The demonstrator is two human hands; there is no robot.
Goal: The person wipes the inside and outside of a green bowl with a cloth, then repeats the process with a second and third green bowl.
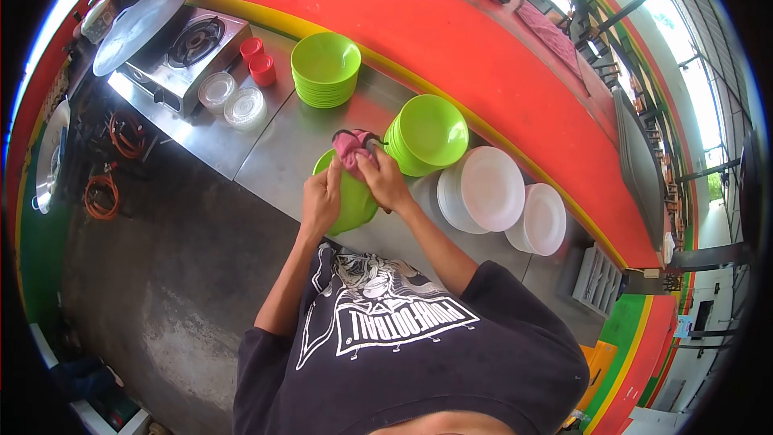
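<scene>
A single green bowl [354, 203] is tilted in front of my body, near the front edge of the metal counter. My left hand [320, 200] is closed on the bowl's left side, with its fingertips near the cloth. My right hand [385, 180] grips a bunched pink cloth [351, 147] with dark edging, held against the bowl's far side. Just right of the cloth stands a stack of green bowls [433, 130]. Another green stack [326, 60] sits farther back to the left.
White bowls [493, 188] and a second white stack [543, 219] stand to the right. At the left are a gas stove [187, 48], red cups [262, 68] and clear lids [245, 108]. A red wall [378, 12] runs behind the counter [278, 165]. A grey rack [597, 280] is at far right.
</scene>
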